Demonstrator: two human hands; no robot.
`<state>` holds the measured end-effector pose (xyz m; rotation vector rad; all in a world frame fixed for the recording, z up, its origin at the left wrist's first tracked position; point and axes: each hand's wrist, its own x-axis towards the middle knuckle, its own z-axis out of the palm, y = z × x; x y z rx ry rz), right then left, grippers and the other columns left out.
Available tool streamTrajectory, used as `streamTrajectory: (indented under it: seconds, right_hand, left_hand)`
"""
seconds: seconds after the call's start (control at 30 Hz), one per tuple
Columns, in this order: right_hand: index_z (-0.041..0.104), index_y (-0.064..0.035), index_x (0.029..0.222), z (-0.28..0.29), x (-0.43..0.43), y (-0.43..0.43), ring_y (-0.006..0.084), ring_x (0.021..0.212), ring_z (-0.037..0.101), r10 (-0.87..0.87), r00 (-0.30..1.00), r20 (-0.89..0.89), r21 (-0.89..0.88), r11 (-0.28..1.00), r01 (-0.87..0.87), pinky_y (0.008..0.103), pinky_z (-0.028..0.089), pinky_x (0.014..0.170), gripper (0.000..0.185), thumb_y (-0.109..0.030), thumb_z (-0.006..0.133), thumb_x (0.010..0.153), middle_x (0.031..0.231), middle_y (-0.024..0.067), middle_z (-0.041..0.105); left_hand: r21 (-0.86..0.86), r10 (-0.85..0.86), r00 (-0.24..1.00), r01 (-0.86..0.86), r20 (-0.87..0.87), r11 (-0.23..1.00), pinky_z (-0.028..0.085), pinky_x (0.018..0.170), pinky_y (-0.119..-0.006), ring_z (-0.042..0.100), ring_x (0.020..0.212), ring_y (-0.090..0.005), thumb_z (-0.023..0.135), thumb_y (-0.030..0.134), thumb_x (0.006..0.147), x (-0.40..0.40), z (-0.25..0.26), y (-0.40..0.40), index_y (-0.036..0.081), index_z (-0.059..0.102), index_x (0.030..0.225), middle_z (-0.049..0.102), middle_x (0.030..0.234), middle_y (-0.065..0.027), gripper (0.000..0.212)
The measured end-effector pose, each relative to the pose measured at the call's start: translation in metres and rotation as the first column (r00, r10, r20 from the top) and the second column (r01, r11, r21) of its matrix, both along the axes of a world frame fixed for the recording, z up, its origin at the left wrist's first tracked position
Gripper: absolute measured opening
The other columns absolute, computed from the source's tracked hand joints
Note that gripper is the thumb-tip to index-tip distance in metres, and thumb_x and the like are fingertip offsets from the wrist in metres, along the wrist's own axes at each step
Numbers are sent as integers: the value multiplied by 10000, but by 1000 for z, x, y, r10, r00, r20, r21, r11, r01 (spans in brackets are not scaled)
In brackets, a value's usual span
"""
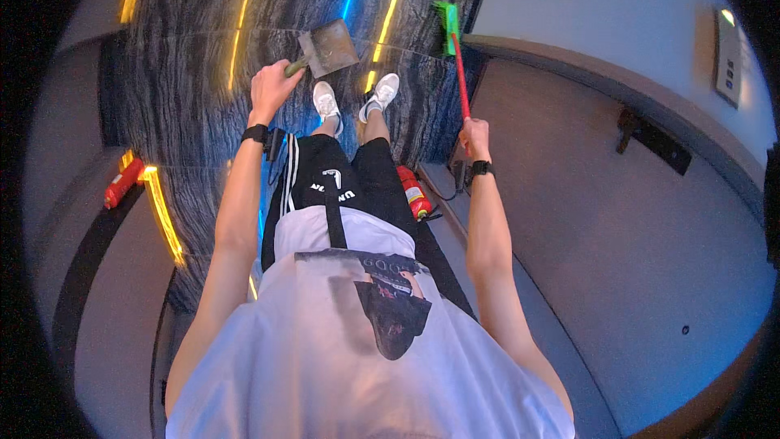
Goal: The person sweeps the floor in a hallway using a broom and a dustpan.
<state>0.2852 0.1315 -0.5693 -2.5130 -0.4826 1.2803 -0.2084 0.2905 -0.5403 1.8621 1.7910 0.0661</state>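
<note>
My left hand [272, 86] is closed around the short green handle of a metal dustpan [331, 49], whose flat pan is just beyond my white shoes. In my right hand [475, 136] is the red handle of a broom [461, 76]. Its green bristled head [451, 27] reaches the dark, wavy-grained floor [292, 0] close to the right wall. The dustpan and the broom head are well apart. Whether the pan rests on the floor, I cannot tell.
A red fire extinguisher [414, 192] stands beside my right leg, and another red extinguisher [124, 183] is at the far left. A door [585, 195] with a dark handle fills the right side. Yellow and blue light streaks show on the glossy floor.
</note>
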Motion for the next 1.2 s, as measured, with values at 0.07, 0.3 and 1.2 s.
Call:
streamTrajectory:
  seconds: [0.07, 0.3, 1.2]
  right_hand:
    - [614, 3, 693, -13, -16, 2, 222, 405, 541, 67, 997, 43, -15, 998, -67, 381, 383, 406, 372, -232, 575, 979, 539, 89, 577]
    - [690, 32, 848, -117, -109, -34, 285, 581, 700, 284, 952, 113, -144, 953, -267, 421, 529, 524, 324, -247, 576, 967, 705, 168, 703]
    - [678, 4, 927, -46, -227, -18, 164, 400, 480, 244, 965, 98, -62, 969, -239, 335, 330, 376, 289, -251, 563, 1001, 559, 46, 539]
  left_hand:
    - [-18, 15, 1000, -15, 3, 1000, 540, 705, -534, 698, 830, -429, 708, 466, 900, -13, -17, -10, 81, 713, 896, 711, 803, -212, 385]
    - [63, -124, 992, 125, -20, 990, 522, 682, -557, 684, 807, -442, 681, 473, 931, -109, -93, 18, 69, 639, 888, 699, 806, -215, 408]
    - [-4, -24, 999, 24, -41, 1000, 571, 746, -567, 714, 877, -452, 668, 405, 960, -256, -89, -68, 33, 636, 993, 729, 903, -249, 374]
